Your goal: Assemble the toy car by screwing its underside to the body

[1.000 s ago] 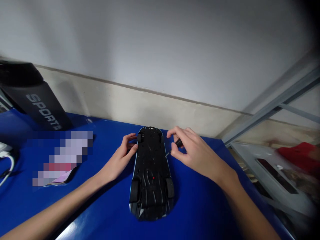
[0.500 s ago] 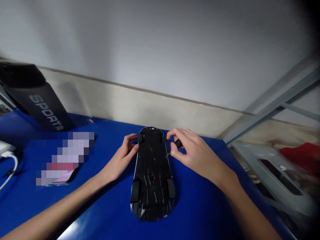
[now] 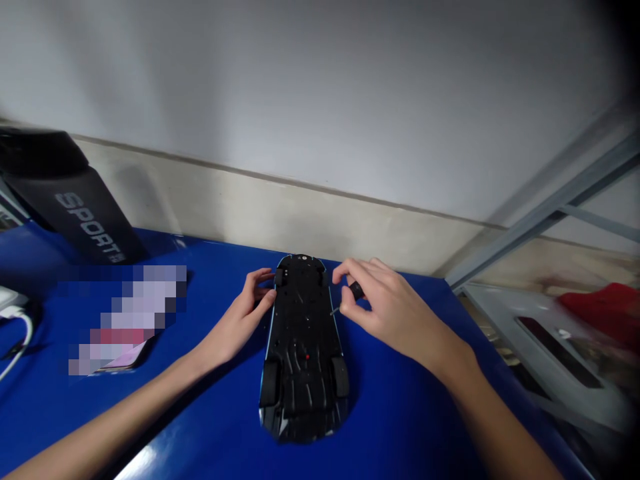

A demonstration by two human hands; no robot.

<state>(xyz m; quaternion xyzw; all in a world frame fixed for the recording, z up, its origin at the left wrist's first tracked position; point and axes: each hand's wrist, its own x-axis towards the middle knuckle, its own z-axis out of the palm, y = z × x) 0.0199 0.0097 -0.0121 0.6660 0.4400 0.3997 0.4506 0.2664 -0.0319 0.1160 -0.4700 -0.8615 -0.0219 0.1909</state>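
A toy car [image 3: 303,327] was laid upside down on a blue table [image 3: 210,427], its dark underside turned up and its length set roughly between twelve and six o'clock. Reckoned from its middle, its wheels [image 3: 341,377] were seen at about one, four, eight and eleven, and a red spot [image 3: 307,357] was shown just below centre.

At ten o'clock the left hand [image 3: 243,319] was placed beside the car, half open, the thumb and fingers parted and set against its edge; nothing was lifted by it. At two o'clock the right hand [image 3: 385,303] was curled, with a small tool [image 3: 356,290] gripped in it by a black handle. The tool's thin shaft was pointed toward eight o'clock, its tip brought to the car's edge (whether contact was made could not be told).

Farther out, a dark bottle [image 3: 95,213] marked SPORT was stood at ten o'clock, while a phone [image 3: 123,359], largely masked by blurring, was laid at nine, with a white cable [image 3: 27,333] beyond it. A metal frame [image 3: 530,230] was seen at two, and red cloth [image 3: 600,310] just short of three.
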